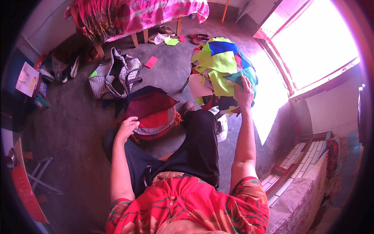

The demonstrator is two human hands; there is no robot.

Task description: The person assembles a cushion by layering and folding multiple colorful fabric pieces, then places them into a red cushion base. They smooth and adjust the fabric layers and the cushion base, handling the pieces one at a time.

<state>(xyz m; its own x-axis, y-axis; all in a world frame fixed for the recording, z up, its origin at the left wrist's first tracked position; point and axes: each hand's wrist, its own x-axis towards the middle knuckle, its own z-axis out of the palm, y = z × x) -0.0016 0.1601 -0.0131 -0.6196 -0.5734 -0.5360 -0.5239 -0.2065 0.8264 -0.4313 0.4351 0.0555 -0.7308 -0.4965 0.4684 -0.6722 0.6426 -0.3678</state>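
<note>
My right hand (244, 93) lies with stretched fingers against the right side of a tall heap of cloth scraps (222, 76), lime green, blue, teal, pink and dark. Its fingertips touch a teal piece (248, 77). By my left knee, my left hand (127, 128) rests at the near left edge of a rounded stack of cloth pieces (156, 117), red and grey. Its fingers are loosely bent and apart, with nothing visible in them. Across the top of this stack lies a dark maroon cloth (150, 102).
A checked bag (115, 74) gapes on the floor ahead to the left. Beyond it stand a bed with a pink checked cover (156, 17) and several shoes. A red scrap (150, 62) and a lime scrap (172, 41) lie on the floor. Bright light enters through the doorway (315, 43) at right.
</note>
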